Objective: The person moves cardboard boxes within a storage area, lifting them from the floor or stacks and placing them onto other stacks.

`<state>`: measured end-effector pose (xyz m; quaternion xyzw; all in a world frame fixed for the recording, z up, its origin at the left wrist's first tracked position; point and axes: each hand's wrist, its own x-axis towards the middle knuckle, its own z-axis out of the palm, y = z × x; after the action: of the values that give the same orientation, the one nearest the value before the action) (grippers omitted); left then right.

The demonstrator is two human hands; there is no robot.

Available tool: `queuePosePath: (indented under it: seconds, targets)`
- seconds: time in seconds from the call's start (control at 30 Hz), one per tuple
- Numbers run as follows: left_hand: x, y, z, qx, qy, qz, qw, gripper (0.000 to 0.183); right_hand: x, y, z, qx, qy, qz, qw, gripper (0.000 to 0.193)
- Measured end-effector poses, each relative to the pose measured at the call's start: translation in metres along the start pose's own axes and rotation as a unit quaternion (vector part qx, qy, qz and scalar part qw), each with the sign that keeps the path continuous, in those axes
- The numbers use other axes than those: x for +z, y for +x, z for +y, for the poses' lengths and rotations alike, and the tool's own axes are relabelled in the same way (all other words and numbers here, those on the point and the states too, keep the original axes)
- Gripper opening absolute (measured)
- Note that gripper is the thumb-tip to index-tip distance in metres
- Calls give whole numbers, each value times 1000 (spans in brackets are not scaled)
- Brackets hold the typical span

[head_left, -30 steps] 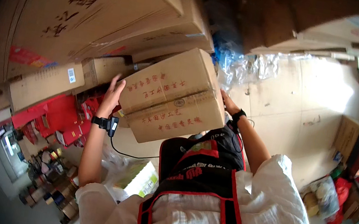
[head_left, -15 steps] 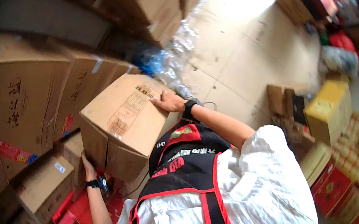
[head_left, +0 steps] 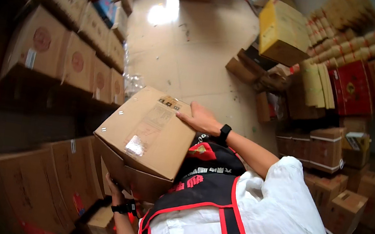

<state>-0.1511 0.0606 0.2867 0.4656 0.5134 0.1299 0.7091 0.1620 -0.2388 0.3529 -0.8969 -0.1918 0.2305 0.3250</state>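
A brown cardboard box (head_left: 148, 133) is held tilted against the front of my black, red-edged apron (head_left: 203, 188). Clear tape and dark print run along its upper face, and loose flaps (head_left: 116, 164) show at its lower left end. My right hand (head_left: 203, 119) grips the box's right upper edge, thumb laid on the face. Under the flap end, my left hand (head_left: 115, 188) supports the box from the lower left; its fingers are partly hidden behind the cardboard. Each wrist wears a black band.
Large cartons (head_left: 35, 181) stand at the lower left, with stacked boxes (head_left: 78, 63) at the upper left. Tiled floor (head_left: 191, 63) stretches ahead. Right of it are a yellow box (head_left: 284, 32), an opened carton (head_left: 244, 67), red boxes (head_left: 354, 87) and strapped cartons (head_left: 324, 148).
My body and view have turned rightward, away from the large cartons. The box has come along in both hands, and more of the right-side stacks shows.
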Motion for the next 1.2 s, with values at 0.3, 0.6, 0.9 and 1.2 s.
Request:
queuePosePath:
  seconds: [0.3, 0.6, 0.9, 1.2]
  targets:
    - [141, 81, 45, 21, 258, -110, 960, 71, -90, -45, 101, 126, 55, 113, 984, 81]
    - [366, 97, 86, -25, 146, -310, 939, 39, -178, -9, 243, 162, 146, 205, 954, 82]
    - [713, -20, 215, 206, 378, -361, 827, 45, -372, 0, 325, 165, 239, 329, 899, 69]
    - [1048, -117, 325, 614, 512, -534, 273, 16, -397, 69, 415, 151, 353, 472, 794, 55]
